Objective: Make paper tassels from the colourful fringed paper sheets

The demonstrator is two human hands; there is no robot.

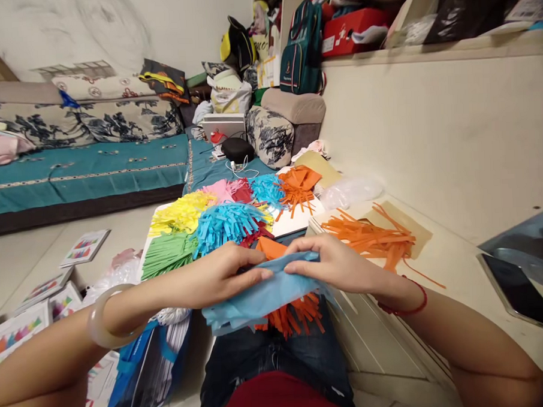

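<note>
Between my two hands is a folded sheet of light blue tissue paper [266, 294], held above my lap. My left hand [232, 271] pinches its upper left edge between thumb and fingers. The upper right edge is gripped by my right hand [330, 261], thumb on top. Under the blue paper, on my thighs, lies an orange fringed tissue tassel [298, 316], partly covered. Just beyond my hands are fringed tissue bundles: a bright blue one [230, 226], a green one [170, 255] and a yellow one [182, 212].
Loose orange strips [372, 235] lie on the cream surface at right, near a phone [522, 291]. An orange bundle [300, 184] sits at the back. Printed cards [20, 331] and a blue bag [148, 365] of papers stand on the floor at left. A sofa [85, 169] is behind.
</note>
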